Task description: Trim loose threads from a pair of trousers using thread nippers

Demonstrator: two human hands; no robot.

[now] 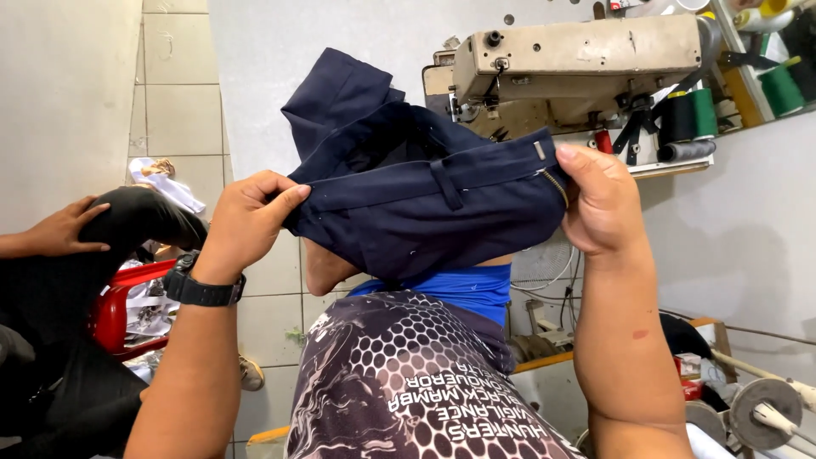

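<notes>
I hold up a pair of navy blue trousers (425,195) by the waistband, stretched between both hands. My left hand (246,221), with a black wristwatch below it, pinches the left end of the band. My right hand (599,200) grips the right end by the zip and metal hook. A belt loop sits at the middle of the band. The rest of the cloth bunches upward behind it.
A beige industrial sewing machine (578,68) stands behind the trousers, with green and black thread cones (688,115) beside it. A person in a patterned shirt (408,382) sits in front of me. Another person's hand (64,229) rests on a knee at the left, by a red chair (119,306).
</notes>
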